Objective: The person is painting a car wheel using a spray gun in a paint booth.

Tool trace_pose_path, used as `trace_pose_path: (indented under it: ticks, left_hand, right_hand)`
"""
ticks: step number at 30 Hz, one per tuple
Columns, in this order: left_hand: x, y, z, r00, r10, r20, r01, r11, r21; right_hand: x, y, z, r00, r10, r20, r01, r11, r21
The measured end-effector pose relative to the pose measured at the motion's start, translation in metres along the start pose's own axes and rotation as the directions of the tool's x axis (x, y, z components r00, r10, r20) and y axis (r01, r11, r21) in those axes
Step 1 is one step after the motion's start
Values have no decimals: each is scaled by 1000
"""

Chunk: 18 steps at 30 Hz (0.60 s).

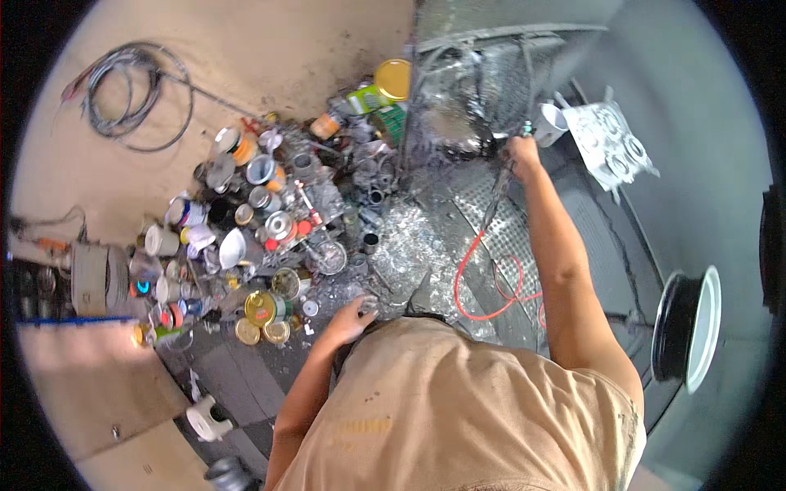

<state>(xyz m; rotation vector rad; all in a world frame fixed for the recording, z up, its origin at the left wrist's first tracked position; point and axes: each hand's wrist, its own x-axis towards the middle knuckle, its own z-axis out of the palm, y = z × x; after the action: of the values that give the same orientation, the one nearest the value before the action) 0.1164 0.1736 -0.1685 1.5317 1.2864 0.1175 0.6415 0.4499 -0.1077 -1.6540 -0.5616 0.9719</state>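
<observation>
My right hand reaches forward at the upper right, gripping a spray gun with a white cup; a red hose loops below it. Just right of the cup is a silver-painted part with round openings, held against the grey booth. My left hand is low at the centre beside my body, its fingers curled around something small and grey that I cannot make out.
Crowded paint cans, cups and tools fill the left side. A coiled cable lies at the upper left. A black wheel rim with a pale edge stands at the right. A white stool is at the lower left.
</observation>
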Motion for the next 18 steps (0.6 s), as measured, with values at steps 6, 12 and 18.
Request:
trace_pose_path:
  ticks: [6,12,18]
  left_hand:
    - [66,117,14,917,329,226,-327,944,-50]
    - [87,179,83,835,448,319,-268,838,-475]
    - [30,166,116,795,476,375,-240,816,-526]
  right_hand:
    - [-109,43,-49,997,-61,-56,41,951,-308]
    - [-256,37,-19,992,-40,-123,2,957,-291]
    - [-357,61,-13,940,-115,-323,-31,910,-414]
